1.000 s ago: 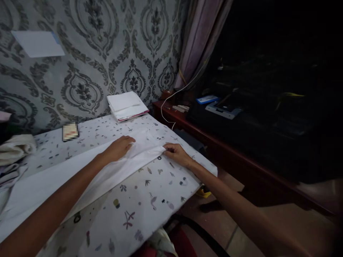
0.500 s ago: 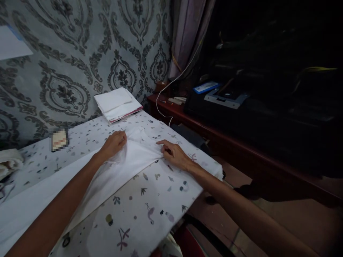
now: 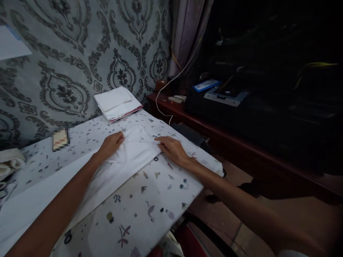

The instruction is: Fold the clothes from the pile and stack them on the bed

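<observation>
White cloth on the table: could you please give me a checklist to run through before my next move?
1. Left hand on the white cloth: ok, fingers closed at it.
2. Right hand at the cloth's right end: ok, touching.
3. Right hand's grip: cannot tell, the fingers hide it.
4. Cloth smooth between the hands: not ok, creased.
5. Cloth apart from the white stack: ok, patterned table cover shows between.
6. Cloth's left end: cannot tell, it runs out of view.

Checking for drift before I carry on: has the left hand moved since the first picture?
Yes, slightly: judged against the white stack, the left hand has shifted left and a little nearer to it.
</observation>
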Demonstrator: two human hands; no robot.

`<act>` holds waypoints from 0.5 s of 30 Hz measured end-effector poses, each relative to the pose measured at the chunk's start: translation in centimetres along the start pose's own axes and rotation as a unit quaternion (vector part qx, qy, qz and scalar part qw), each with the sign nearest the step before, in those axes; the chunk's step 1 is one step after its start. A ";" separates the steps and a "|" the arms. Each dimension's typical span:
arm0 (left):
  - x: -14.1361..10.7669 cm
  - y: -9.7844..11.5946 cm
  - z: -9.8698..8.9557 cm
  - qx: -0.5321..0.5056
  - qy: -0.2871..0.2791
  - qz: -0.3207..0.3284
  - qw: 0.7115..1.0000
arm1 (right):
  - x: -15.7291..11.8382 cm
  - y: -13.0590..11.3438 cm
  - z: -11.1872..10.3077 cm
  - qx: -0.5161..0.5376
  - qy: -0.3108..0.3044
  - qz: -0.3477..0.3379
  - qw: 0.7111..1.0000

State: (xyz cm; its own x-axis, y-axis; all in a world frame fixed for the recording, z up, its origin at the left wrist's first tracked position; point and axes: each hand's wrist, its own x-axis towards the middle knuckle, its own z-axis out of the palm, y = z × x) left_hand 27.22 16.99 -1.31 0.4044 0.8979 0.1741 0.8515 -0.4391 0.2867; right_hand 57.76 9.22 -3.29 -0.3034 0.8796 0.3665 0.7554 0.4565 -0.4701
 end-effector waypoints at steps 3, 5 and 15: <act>-0.2 -0.2 -0.3 0.000 -0.002 -0.007 1.000 | 0.3 -0.1 0.0 -0.058 -0.049 0.016 0.997; -0.3 -0.6 -0.6 -0.017 -0.008 -0.022 1.000 | 0.2 -0.1 0.0 -0.075 -0.059 0.025 0.995; 0.2 -3.1 -3.2 -0.167 -0.093 -0.151 0.970 | 2.2 -4.9 1.2 0.034 -0.033 -0.160 0.986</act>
State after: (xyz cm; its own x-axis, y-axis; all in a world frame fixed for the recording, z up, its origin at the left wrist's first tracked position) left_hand 23.53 18.40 0.83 0.2335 0.9637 -0.1297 0.7979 -0.1137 0.5919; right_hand 52.69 9.06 -1.16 -0.5581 0.6951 0.4532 0.5748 0.7177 -0.3930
